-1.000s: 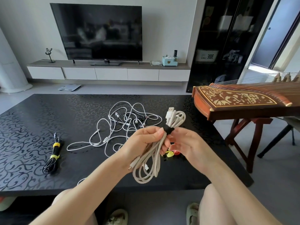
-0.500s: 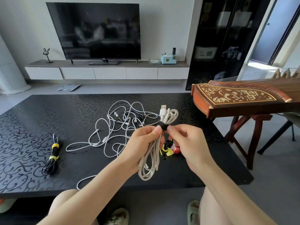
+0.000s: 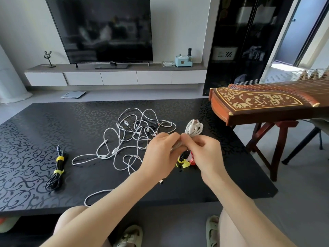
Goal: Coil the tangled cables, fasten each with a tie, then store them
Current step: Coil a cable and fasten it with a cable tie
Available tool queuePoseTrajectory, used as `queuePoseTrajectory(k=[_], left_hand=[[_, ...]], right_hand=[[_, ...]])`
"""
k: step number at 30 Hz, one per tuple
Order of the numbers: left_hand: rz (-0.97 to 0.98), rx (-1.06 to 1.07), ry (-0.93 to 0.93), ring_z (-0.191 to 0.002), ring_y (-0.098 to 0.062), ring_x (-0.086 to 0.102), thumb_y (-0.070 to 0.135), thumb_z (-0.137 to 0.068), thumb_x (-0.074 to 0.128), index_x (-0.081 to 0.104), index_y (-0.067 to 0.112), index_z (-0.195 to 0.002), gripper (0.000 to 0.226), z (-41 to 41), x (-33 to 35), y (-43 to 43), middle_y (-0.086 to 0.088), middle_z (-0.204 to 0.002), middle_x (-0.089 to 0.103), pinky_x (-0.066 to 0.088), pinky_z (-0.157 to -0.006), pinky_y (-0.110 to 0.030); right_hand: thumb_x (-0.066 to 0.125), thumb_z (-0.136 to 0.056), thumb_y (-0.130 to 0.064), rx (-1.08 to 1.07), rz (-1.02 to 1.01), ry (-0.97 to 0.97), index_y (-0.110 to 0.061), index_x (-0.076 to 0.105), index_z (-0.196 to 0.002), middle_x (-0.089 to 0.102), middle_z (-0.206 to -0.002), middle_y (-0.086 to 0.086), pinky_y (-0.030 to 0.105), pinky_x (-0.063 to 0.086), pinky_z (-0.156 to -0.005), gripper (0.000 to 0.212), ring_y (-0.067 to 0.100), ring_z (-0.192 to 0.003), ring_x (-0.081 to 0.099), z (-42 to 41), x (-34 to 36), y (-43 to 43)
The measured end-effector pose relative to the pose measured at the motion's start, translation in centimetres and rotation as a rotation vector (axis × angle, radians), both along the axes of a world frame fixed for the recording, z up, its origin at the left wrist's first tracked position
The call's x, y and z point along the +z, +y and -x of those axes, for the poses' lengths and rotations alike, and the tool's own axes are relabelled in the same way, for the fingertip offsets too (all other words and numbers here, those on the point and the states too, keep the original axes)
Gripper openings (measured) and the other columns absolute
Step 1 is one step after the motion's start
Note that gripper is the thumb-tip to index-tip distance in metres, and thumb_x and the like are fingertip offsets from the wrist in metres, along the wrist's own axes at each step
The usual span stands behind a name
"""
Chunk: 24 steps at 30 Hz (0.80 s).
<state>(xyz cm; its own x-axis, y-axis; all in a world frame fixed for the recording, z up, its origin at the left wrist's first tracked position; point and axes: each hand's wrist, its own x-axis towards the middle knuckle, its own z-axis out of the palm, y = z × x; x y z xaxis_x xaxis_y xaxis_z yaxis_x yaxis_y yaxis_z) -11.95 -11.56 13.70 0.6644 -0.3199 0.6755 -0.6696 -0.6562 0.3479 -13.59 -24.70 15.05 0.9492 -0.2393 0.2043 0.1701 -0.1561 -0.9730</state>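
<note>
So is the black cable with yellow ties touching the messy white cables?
Apart. In the head view the black cable lies left of the white cables, with a strip of bare table between it and the nearest white loop.

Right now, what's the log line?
left hand, right hand: hold white coil | black cable: tied, on table | white tangle: loose

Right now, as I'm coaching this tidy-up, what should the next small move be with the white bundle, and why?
Probably fasten a tie round the coiled white cable where the hands meet. The left hand and right hand both pinch its neck, hiding any tie there; spare ties lie on the table just beneath.
</note>
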Motion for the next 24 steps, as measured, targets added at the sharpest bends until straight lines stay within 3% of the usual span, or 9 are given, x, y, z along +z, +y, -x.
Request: queuePoseTrajectory(k=[2, 4, 7, 10, 12, 14, 17, 20, 24], left_hand=[[-0.04, -0.002, 0.099, -0.093, -0.01, 0.055, 0.024, -0.083, 0.071, 0.071, 0.011, -0.102, 0.022, -0.1, -0.2, 0.7, 0.0, -0.099, 0.07, 0.042, -0.086, -0.027], [0.118, 0.114, 0.323, -0.098, -0.008, 0.058, 0.038, -0.091, 0.058, 0.072, 0.02, -0.098, 0.025, 0.3, -0.4, 1.3, 0.005, -0.103, 0.069, 0.043, -0.09, -0.026], [0.468, 0.108, 1.004, -0.08, -0.014, 0.065, 0.057, -0.095, 0.031, 0.073, 0.015, -0.077, 0.062, 0.4, -0.7, 0.8, 0.002, -0.08, 0.072, 0.051, -0.078, -0.025], [0.808, -0.254, 1.582, -0.081, -0.021, 0.067, 0.068, -0.09, 0.02, 0.068, 0.001, -0.093, 0.082, -0.5, -1.7, -0.2, -0.01, -0.084, 0.071, 0.053, -0.081, -0.035], [0.889, -0.358, 1.638, -0.08, -0.018, 0.068, 0.069, -0.085, 0.031, 0.067, 0.005, -0.094, 0.074, -0.8, -2.3, -0.4, -0.009, -0.09, 0.071, 0.052, -0.074, -0.029], [0.863, -0.343, 1.59, -0.076, -0.014, 0.068, 0.062, -0.08, 0.046, 0.071, 0.012, -0.076, 0.056, -0.7, -3.0, -0.5, -0.006, -0.089, 0.072, 0.051, -0.068, -0.026], [0.975, -0.199, 1.478, -0.071, -0.021, 0.071, 0.049, -0.088, 0.05, 0.07, 0.01, -0.065, 0.05, -1.0, -4.3, -0.9, -0.01, -0.08, 0.073, 0.056, -0.063, -0.031], [1.184, 0.061, 1.414, -0.05, -0.02, 0.066, 0.047, -0.093, 0.051, 0.056, 0.004, -0.077, 0.046, -2.2, -4.9, -0.4, -0.009, -0.061, 0.067, 0.055, -0.047, -0.029], [1.386, 0.128, 1.59, -0.033, -0.009, 0.038, 0.049, -0.094, 0.047, 0.045, 0.008, -0.073, 0.046, -3.9, -5.3, 1.6, -0.001, -0.052, 0.043, 0.036, -0.036, -0.017]], right_hand=[[0.071, -0.083, -0.024, -0.088, 0.163, -0.141, -0.012, 0.071, -0.072, 0.067, -0.065, 0.0, 0.029, 0.051, -0.062, 0.016, 0.008, -0.063, 0.062, -0.1, -0.4, -1.1], [0.072, -0.081, -0.017, -0.171, 0.343, -0.365, -0.009, 0.071, -0.083, 0.067, -0.075, 0.001, 0.029, 0.051, -0.066, 0.008, 0.012, -0.07, 0.061, 0.0, -0.9, -2.1], [0.07, -0.083, -0.006, -0.17, 0.516, -0.655, 0.005, 0.07, -0.098, 0.068, -0.085, 0.012, 0.031, 0.053, -0.073, 0.019, 0.022, -0.077, 0.063, 0.4, -2.9, -2.4], [0.065, -0.087, -0.009, 0.018, 0.702, -0.821, 0.009, 0.068, -0.103, 0.068, -0.086, 0.015, 0.032, 0.052, -0.078, 0.024, 0.022, -0.082, 0.06, 1.4, -5.7, -1.6], [0.065, -0.085, -0.003, 0.189, 0.857, -0.833, 0.007, 0.068, -0.105, 0.068, -0.089, 0.014, 0.029, 0.051, -0.086, 0.023, 0.021, -0.086, 0.059, 1.9, -7.8, -1.4], [0.063, -0.085, -0.002, 0.282, 0.946, -0.77, 0.003, 0.069, -0.106, 0.069, -0.093, 0.011, 0.027, 0.051, -0.087, 0.022, 0.021, -0.089, 0.061, 2.2, -9.5, -1.7], [0.062, -0.086, 0.0, 0.312, 0.885, -0.647, -0.003, 0.069, -0.108, 0.07, -0.099, 0.006, 0.027, 0.052, -0.086, 0.023, 0.019, -0.094, 0.063, 1.9, -10.9, -3.1], [0.066, -0.08, 0.004, 0.114, 0.875, -0.544, -0.007, 0.072, -0.098, 0.07, -0.088, 0.0, 0.026, 0.052, -0.073, 0.022, 0.016, -0.082, 0.063, 0.8, -11.8, -5.2], [0.075, -0.074, 0.004, -0.135, 0.919, -0.224, -0.006, 0.074, -0.087, 0.071, -0.079, 0.002, 0.024, 0.047, -0.063, 0.017, 0.024, -0.073, 0.066, -1.9, -13.2, -7.9]])
